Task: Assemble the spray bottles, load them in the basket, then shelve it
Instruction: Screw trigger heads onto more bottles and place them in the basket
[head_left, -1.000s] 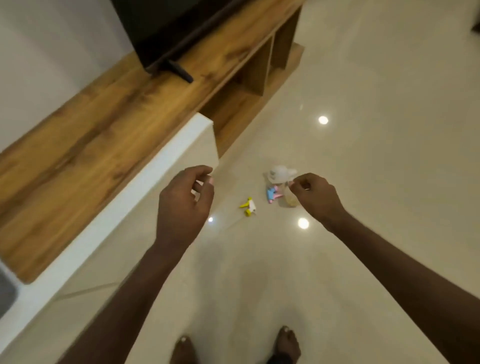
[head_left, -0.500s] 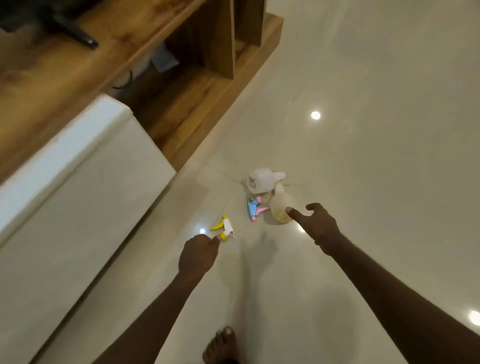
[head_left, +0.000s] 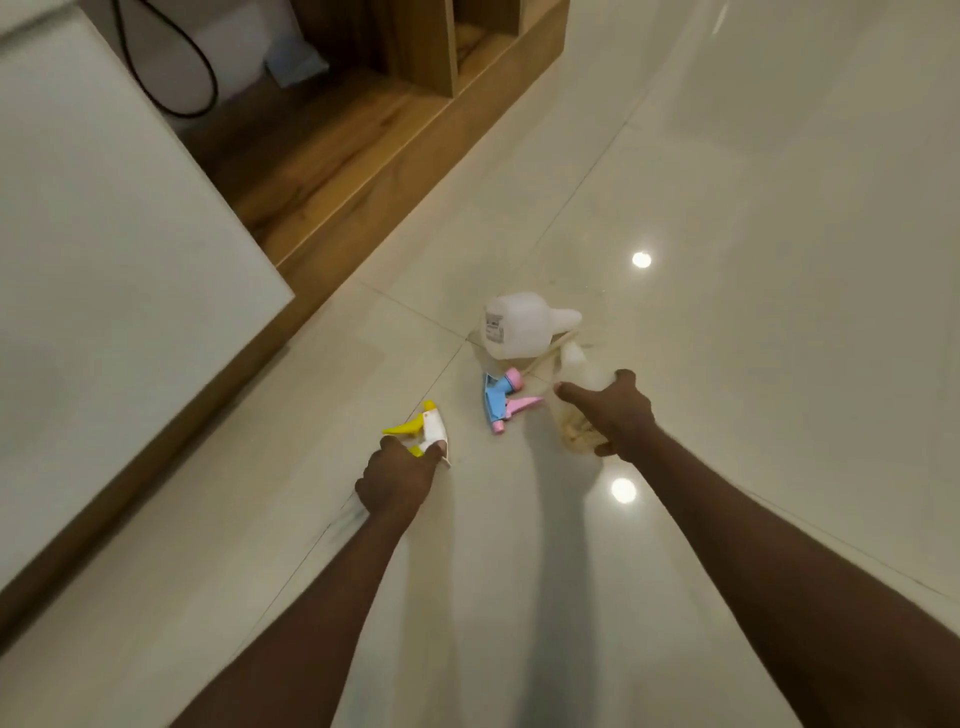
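Head view: left grip (head_left: 400, 475) pinches yellow sprayer (head_left: 423, 428); right grip (head_left: 615, 410) wraps clear bottle (head_left: 574, 400), pink-blue sprayer (head_left: 501, 397) just left of bottle.

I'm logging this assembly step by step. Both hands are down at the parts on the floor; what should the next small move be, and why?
Probably lift both parts and bring them together. The left hand is closing on the yellow and white trigger head, and the right hand wraps the clear bottle, so that pair looks meant to be joined. The pink and blue trigger head and white bottle lie untouched.
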